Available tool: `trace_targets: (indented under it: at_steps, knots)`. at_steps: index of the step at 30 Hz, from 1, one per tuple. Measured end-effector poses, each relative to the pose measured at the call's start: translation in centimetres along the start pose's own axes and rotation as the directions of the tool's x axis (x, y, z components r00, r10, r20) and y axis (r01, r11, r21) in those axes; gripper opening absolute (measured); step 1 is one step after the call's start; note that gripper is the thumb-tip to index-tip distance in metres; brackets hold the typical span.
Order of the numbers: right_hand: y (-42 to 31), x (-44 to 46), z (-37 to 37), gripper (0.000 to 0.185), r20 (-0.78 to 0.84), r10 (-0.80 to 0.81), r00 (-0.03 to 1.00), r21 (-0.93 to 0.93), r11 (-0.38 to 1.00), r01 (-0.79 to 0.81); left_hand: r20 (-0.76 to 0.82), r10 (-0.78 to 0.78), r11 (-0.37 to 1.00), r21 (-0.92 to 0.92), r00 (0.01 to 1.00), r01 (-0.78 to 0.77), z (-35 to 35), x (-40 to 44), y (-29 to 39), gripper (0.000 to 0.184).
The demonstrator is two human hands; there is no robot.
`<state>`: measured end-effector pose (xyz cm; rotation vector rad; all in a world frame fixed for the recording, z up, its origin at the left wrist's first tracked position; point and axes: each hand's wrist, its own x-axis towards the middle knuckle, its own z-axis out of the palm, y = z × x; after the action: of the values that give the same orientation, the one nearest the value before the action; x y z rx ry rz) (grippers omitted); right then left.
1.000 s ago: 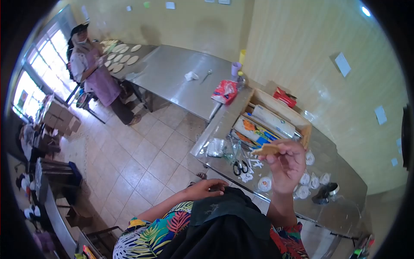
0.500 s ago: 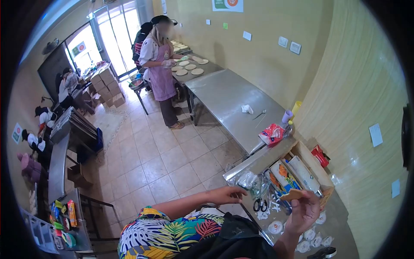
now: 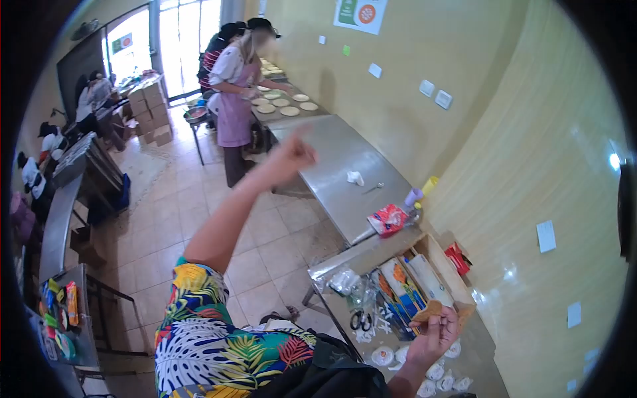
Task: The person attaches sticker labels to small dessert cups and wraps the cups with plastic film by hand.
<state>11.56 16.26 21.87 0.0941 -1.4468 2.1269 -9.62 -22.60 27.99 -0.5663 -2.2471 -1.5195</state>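
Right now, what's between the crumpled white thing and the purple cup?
A spoon-like tool lies between the crumpled white thing and the purple cup, on the metal table, in the head view.

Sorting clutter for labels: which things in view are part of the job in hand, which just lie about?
In hand: tan flat piece, held in the right hand; left hand, raised, blurred.
Lying about: scissors; red-and-white packet; wooden box; purple cup; spoon.

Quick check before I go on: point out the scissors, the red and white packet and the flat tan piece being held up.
Scissors (image 3: 361,321), head view: black handles.
Red and white packet (image 3: 387,220), head view: middle of its upper side.
Flat tan piece (image 3: 428,311), head view: its uncovered face.
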Motion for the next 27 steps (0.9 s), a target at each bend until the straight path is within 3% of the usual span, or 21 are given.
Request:
trace_targets:
  at_steps: [1,2,4,5,7,8,9,10,11,13,14,15,16,17,21,23,24,26,27]
  knots:
    - [0.0,-0.3,-0.4,0.019,-0.014,-0.004,1.0,-0.02,1.0,0.004,-0.109,0.002,0.989,-0.149,0.994,-0.019,-0.6,1.1,0.4,0.061]
    - [0.2,-0.4,-0.7,0.02,-0.013,-0.008,1.0,-0.011,1.0,0.008,-0.102,-0.001,0.986,-0.164,0.995,-0.016,-0.2,1.0,1.8,0.061]
    - [0.1,-0.5,-0.3,0.026,-0.017,-0.016,1.0,0.0,1.0,0.016,-0.284,0.112,0.974,-0.159,0.952,-0.162,-0.2,0.6,4.1,0.055]
    - [0.2,-0.5,-0.5,0.026,-0.012,-0.008,1.0,0.004,1.0,0.008,-0.287,0.107,0.976,-0.152,0.952,-0.156,0.4,0.0,3.6,0.055]
    - [0.5,-0.8,-1.4,0.032,-0.013,-0.002,1.0,-0.012,1.0,0.002,-0.004,-0.005,0.979,-0.203,1.0,0.004,3.0,-2.7,0.2,0.05]
    - [0.6,-0.8,-1.6,0.032,-0.013,0.002,1.0,0.0,1.0,-0.002,0.126,-0.08,0.971,-0.216,0.989,0.106,4.7,-4.3,-3.8,0.047]
    - [0.4,-0.9,-1.9,0.031,-0.004,0.017,1.0,-0.039,0.999,-0.017,0.26,-0.119,0.985,-0.091,0.958,0.147,6.5,-6.1,-7.8,0.046]
    - [0.4,-0.9,-2.1,0.03,0.005,0.033,0.999,-0.078,0.996,-0.032,0.382,-0.222,0.938,-0.166,0.897,0.303,7.9,-8.6,-9.5,0.045]
    - [0.5,-0.9,-2.6,0.03,0.004,0.034,0.999,-0.063,0.997,-0.033,0.452,-0.331,0.944,0.165,0.828,0.287,9.2,-11.3,-11.3,0.05]
    - [0.9,-0.9,-3.4,0.028,0.029,0.067,0.997,-0.116,0.991,-0.063,0.584,-0.427,0.888,0.414,0.69,0.2,11.6,-17.3,-16.6,0.057]
    - [0.9,-0.9,-3.3,0.024,-0.001,0.083,0.997,-0.122,0.989,-0.083,0.594,-0.559,0.798,0.576,0.579,0.178,12.5,-20.1,-17.9,0.063]
    - [1.2,-0.8,-3.3,0.024,0.004,0.08,0.997,-0.109,0.991,-0.079,0.605,-0.616,0.741,0.662,0.504,0.111,13.5,-23.5,-20.5,0.064]
    - [1.5,-0.7,-3.5,0.023,0.028,0.076,0.997,-0.14,0.988,-0.071,0.612,-0.692,0.7,0.699,0.383,0.146,14.4,-26.5,-22.9,0.065]
    - [1.7,-0.6,-3.5,0.023,0.051,0.072,0.996,-0.172,0.983,-0.062,0.606,-0.73,0.674,0.716,0.316,0.184,14.9,-29.2,-24.2,0.067]
    - [1.7,0.0,-2.3,0.022,0.114,0.042,0.993,-0.151,0.988,-0.024,0.505,-0.801,0.598,0.641,0.322,0.482,16.0,-40.1,-27.3,0.061]
    - [1.4,0.4,-1.6,0.021,0.119,0.067,0.991,-0.137,0.989,-0.051,0.484,-0.859,0.499,0.714,0.169,0.492,17.0,-44.7,-28.5,0.054]
    - [1.4,0.5,-1.3,0.02,0.131,0.085,0.988,-0.111,0.991,-0.07,0.488,-0.858,0.498,0.717,0.16,0.488,17.1,-45.0,-27.1,0.054]
    - [1.9,0.7,-1.6,0.019,0.136,0.07,0.988,-0.134,0.99,-0.052,0.102,-0.994,0.017,0.503,-0.04,0.864,17.2,-45.5,-23.7,0.052]
    - [2.1,0.8,-1.8,0.019,0.152,0.05,0.987,-0.156,0.987,-0.026,0.103,-0.994,0.015,0.508,-0.043,0.861,17.1,-45.7,-24.7,0.052]
